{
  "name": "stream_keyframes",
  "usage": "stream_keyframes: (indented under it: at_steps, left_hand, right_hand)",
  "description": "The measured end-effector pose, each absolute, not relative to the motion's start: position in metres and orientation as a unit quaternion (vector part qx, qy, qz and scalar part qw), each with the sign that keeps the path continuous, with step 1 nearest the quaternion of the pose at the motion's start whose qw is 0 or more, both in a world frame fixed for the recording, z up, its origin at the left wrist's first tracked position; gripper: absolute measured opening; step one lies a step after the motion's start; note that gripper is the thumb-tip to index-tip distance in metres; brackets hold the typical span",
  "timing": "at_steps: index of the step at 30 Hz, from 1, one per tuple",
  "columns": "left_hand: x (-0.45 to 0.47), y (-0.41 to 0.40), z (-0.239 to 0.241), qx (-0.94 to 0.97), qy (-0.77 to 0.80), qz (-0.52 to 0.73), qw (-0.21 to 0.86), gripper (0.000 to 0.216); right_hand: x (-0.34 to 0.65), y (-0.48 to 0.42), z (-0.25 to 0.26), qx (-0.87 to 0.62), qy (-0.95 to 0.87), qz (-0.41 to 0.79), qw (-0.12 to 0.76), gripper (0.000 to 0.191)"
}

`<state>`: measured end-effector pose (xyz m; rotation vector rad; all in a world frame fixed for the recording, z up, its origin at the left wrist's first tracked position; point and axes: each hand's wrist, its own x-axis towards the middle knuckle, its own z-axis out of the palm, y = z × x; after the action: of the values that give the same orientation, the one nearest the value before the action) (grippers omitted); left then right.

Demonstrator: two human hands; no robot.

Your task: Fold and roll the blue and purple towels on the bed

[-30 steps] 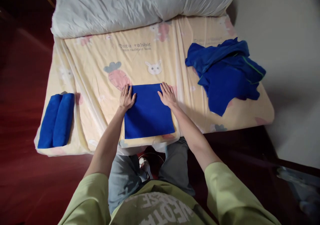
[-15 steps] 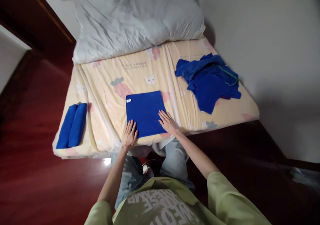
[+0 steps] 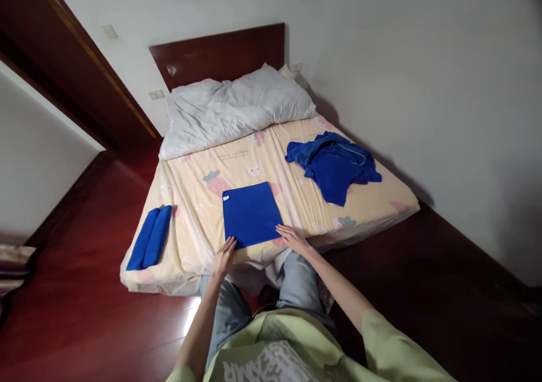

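Cloth (image 3: 252,213) lies flat on the bed (image 3: 193,179). My left hand (image 3: 224,256) and right hand (image 3: 294,239) have moved from its far corners to the near ones, exposing a label (image 3: 226,198); fingers extended, pinch I cannot tell.

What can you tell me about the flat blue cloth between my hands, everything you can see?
The flat blue cloth is roughly square, plain and soft-looking, with a small white tag at its far left corner. It lies smooth on the patterned bedsheet, near the bed's edge. Your left hand and right hand touch its near corners. I can't tell its layers.
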<state>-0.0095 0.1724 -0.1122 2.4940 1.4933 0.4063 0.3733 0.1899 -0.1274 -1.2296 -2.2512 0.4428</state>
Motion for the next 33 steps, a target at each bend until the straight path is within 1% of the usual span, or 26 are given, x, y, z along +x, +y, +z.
stream_keyframes:
  at_steps: [4,12,15,19,24,26,29,33]
  left_hand:
    - [0.002,0.181,-0.099,0.822,0.548,0.102,0.116,0.065]
    - [0.006,0.183,-0.087,0.786,0.585,0.121,0.160,0.062]
    - [0.005,0.182,-0.078,0.788,0.579,0.107,0.179,0.061]
    - [-0.001,0.177,-0.070,0.803,0.563,0.087,0.174,0.062]
    - [-0.012,0.157,-0.083,0.829,0.527,0.082,0.170,0.071]
    - [-0.014,0.149,-0.093,0.827,0.522,0.103,0.181,0.071]
    - [-0.012,0.144,-0.105,0.802,0.536,0.171,0.200,0.066]
    - [-0.009,0.148,-0.113,0.756,0.559,0.251,0.230,0.062]
  right_hand:
    - [0.361,0.199,-0.123,-0.472,-0.831,0.159,0.250,0.062]
    - [0.348,0.198,-0.118,-0.513,-0.816,0.142,0.225,0.054]
    - [0.351,0.198,-0.120,-0.527,-0.806,0.137,0.235,0.053]
    - [0.360,0.188,-0.123,-0.520,-0.800,0.138,0.266,0.053]
    - [0.378,0.157,-0.126,-0.481,-0.817,0.161,0.275,0.055]
    - [0.381,0.146,-0.127,-0.474,-0.817,0.176,0.277,0.054]
    - [0.378,0.139,-0.126,-0.495,-0.792,0.186,0.304,0.052]
    - [0.371,0.140,-0.120,-0.527,-0.756,0.190,0.340,0.057]
